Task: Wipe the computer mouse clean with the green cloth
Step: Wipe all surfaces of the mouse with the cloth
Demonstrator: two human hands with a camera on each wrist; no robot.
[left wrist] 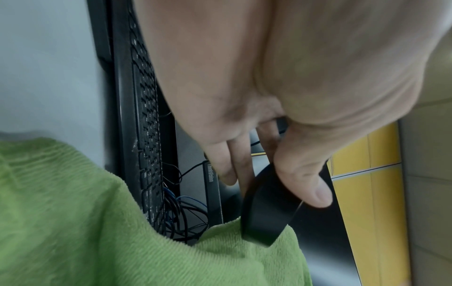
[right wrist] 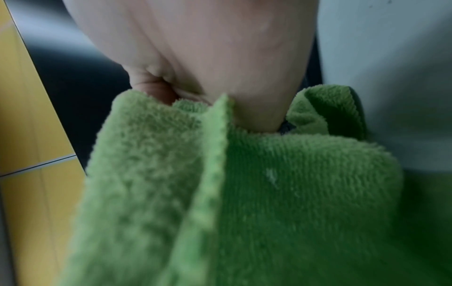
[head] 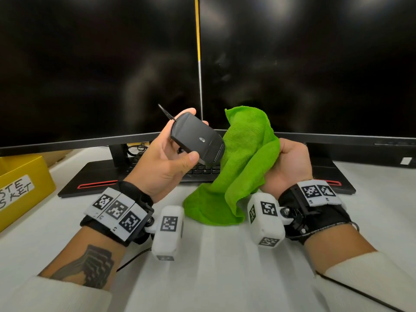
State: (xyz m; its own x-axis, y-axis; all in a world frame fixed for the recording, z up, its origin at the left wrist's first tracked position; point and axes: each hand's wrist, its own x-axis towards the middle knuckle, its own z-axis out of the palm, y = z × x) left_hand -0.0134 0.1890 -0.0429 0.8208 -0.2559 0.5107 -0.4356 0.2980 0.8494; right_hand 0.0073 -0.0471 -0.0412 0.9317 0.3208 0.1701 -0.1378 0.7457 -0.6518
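My left hand (head: 173, 152) holds a black computer mouse (head: 197, 137) up above the desk, thumb on its near side and fingers curled round the far side. Its cable leaves from the upper left end. In the left wrist view the mouse (left wrist: 269, 211) sits under my thumb, its lower end against the cloth (left wrist: 122, 241). My right hand (head: 290, 165) grips the green cloth (head: 245, 158), which bunches up beside the mouse and hangs down to the table. In the right wrist view the cloth (right wrist: 244, 193) fills most of the picture below my right hand (right wrist: 195, 67).
Two dark monitors (head: 304, 64) stand right behind my hands, with a black keyboard (head: 202, 171) under them. A yellow box (head: 22, 183) with a label sits at the left edge. The white table (head: 213, 266) spreads out in front of me.
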